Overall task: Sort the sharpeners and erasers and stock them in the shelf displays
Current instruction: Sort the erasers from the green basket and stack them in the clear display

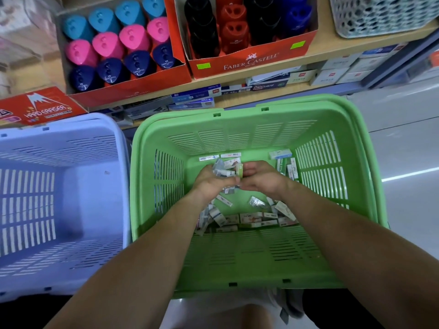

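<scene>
Both my hands reach into a green basket point(332, 262) whose floor is strewn with several small boxed erasers point(251, 218). My left hand point(211, 182) grips a bunch of small wrapped erasers point(222, 168). My right hand point(263, 178) pinches a green-sleeved eraser point(240, 170) against that bunch. More erasers point(283, 160) lie in the basket's far right corner. On the shelf above, a red display box point(133, 89) holds blue, pink and navy sharpeners point(133, 38), and a Faber-Castell box point(249, 61) holds black, red and blue sharpeners.
A pale blue basket point(78, 269) stands to the left of the green one. A red Hard Eraser box point(40, 108) sits on the shelf at left. A grey mesh basket point(380, 15) is at the top right. Lower shelves carry small stationery boxes point(268, 84).
</scene>
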### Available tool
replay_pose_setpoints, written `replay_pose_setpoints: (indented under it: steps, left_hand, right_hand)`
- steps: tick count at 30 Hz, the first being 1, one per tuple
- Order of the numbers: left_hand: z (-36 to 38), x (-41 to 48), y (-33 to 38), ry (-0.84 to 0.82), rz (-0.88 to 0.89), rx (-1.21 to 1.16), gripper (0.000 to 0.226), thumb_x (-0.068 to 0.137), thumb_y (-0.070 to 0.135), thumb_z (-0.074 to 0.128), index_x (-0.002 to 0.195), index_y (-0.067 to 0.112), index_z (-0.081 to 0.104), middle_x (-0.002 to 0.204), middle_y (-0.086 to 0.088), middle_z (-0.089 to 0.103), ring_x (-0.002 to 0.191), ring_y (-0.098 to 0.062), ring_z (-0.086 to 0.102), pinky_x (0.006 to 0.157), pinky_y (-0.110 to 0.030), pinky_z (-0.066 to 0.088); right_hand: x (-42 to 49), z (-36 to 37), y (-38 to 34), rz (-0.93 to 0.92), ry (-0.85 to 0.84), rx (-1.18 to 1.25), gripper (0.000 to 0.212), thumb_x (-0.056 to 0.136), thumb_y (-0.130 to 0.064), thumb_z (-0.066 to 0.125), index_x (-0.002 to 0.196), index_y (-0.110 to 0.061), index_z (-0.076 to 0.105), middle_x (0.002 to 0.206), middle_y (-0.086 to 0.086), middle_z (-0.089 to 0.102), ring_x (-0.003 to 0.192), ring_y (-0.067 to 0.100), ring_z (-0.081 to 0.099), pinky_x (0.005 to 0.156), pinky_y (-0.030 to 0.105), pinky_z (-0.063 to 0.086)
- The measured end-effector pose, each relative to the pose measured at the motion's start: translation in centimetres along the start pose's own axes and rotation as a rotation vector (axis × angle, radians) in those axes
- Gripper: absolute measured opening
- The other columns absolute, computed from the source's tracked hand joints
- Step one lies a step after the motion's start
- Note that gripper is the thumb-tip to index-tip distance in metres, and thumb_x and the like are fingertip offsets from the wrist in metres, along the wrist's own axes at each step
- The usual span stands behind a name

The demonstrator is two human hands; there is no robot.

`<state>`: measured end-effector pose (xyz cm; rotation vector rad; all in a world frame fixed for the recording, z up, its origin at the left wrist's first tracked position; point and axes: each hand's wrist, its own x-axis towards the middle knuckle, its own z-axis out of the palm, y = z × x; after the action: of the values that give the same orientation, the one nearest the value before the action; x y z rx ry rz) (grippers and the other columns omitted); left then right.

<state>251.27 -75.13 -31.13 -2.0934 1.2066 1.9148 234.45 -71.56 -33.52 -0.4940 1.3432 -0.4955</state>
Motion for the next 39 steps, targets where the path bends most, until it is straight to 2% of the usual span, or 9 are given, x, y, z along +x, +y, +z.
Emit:
replay_pose_setpoints:
  steps: [2, 4, 9, 16, 22, 27, 30, 35, 39]
  left_hand:
    - [0.0, -0.4, 0.4, 0.001, 0.016, -0.039, 0.102, 0.067, 0.035, 0.092, 0.150, 0.019, 0.034, 0.143, -0.003, 0.053, 0.128, -0.028, 0.054, 0.110, -0.042, 0.043]
    - [-0.2, -0.5, 0.7, -0.013, 0.032, -0.109, 0.105, 0.065, 0.031, 0.093, 0.151, 0.023, 0.032, 0.142, -0.007, 0.053, 0.118, -0.026, 0.060, 0.104, -0.044, 0.051]
    - [-0.9, -2.0, 1.6, -0.029, 0.081, -0.199, 0.106, 0.070, 0.026, 0.091, 0.155, 0.029, 0.027, 0.144, -0.005, 0.051, 0.116, -0.024, 0.062, 0.094, -0.041, 0.058]
    - [-3.7, -8.3, 4.7, -0.060, 0.238, -0.278, 0.089, 0.077, 0.013, 0.084, 0.150, 0.024, 0.034, 0.127, -0.007, 0.060, 0.103, -0.025, 0.068, 0.078, -0.039, 0.062]
    - [-8.1, -16.0, 6.1, -0.042, 0.457, -0.129, 0.056, 0.076, 0.026, 0.087, 0.122, 0.024, 0.056, 0.109, -0.005, 0.071, 0.098, -0.022, 0.070, 0.086, -0.038, 0.059]
    - [-12.6, -22.8, 5.9, -0.077, 0.582, -0.157, 0.076, 0.053, 0.045, 0.091, 0.119, 0.029, 0.059, 0.104, -0.005, 0.073, 0.095, -0.023, 0.070, 0.087, -0.043, 0.053]
    - [-15.0, -26.4, 5.0, -0.077, 0.633, -0.167, 0.066, 0.059, 0.034, 0.089, 0.117, 0.030, 0.058, 0.094, 0.001, 0.073, 0.086, -0.018, 0.069, 0.079, -0.038, 0.054]
    - [-17.7, -30.2, 3.4, -0.086, 0.673, -0.202, 0.061, 0.064, 0.027, 0.086, 0.117, 0.025, 0.057, 0.088, 0.002, 0.070, 0.077, -0.013, 0.066, 0.065, -0.032, 0.054]
    - [-18.7, -31.2, 2.2, -0.083, 0.677, -0.286, 0.065, 0.064, 0.020, 0.091, 0.119, 0.020, 0.057, 0.087, 0.000, 0.070, 0.073, -0.014, 0.066, 0.064, -0.033, 0.053]
  right_hand:
    - [-0.5, -0.3, -0.4, 0.013, -0.003, 0.065, 0.038, 0.086, 0.013, 0.069, 0.115, -0.010, 0.060, 0.113, 0.008, 0.068, 0.107, 0.023, 0.069, 0.095, 0.033, 0.056]
    - [-0.9, -0.5, -1.0, 0.011, -0.009, 0.073, 0.045, 0.087, 0.010, 0.070, 0.126, -0.008, 0.056, 0.120, 0.009, 0.068, 0.109, 0.021, 0.069, 0.091, 0.029, 0.057]
    - [-2.6, -0.5, -3.2, -0.030, 0.139, -0.069, 0.044, 0.086, -0.002, 0.077, 0.123, -0.013, 0.058, 0.113, 0.009, 0.071, 0.097, 0.018, 0.071, 0.081, 0.028, 0.057]
    - [-8.6, 0.8, -8.1, -0.097, 0.186, -0.137, 0.023, 0.094, -0.004, 0.067, 0.115, -0.006, 0.056, 0.103, 0.012, 0.068, 0.079, 0.021, 0.071, 0.083, 0.036, 0.060]
    - [-17.3, 4.3, -12.8, -0.276, 0.175, -0.101, 0.024, 0.097, -0.001, 0.061, 0.120, -0.008, 0.060, 0.105, 0.016, 0.075, 0.084, 0.024, 0.072, 0.082, 0.039, 0.059]
    - [-23.4, 8.6, -16.2, -0.412, 0.102, -0.033, 0.023, 0.098, -0.004, 0.060, 0.119, -0.012, 0.062, 0.107, 0.013, 0.076, 0.082, 0.024, 0.072, 0.068, 0.034, 0.060]
    - [-25.8, 11.1, -17.4, -0.490, 0.061, 0.006, 0.023, 0.098, -0.008, 0.061, 0.119, -0.016, 0.068, 0.105, 0.014, 0.074, 0.076, 0.018, 0.066, 0.063, 0.028, 0.054]
    - [-27.8, 14.7, -18.0, -0.528, 0.035, 0.030, 0.023, 0.095, -0.005, 0.064, 0.117, -0.010, 0.068, 0.102, 0.014, 0.074, 0.084, 0.023, 0.073, 0.075, 0.029, 0.060]
    - [-28.3, 16.4, -18.1, -0.558, 0.012, 0.034, 0.027, 0.091, 0.005, 0.065, 0.115, -0.007, 0.067, 0.089, 0.012, 0.074, 0.078, 0.021, 0.072, 0.072, 0.025, 0.059]
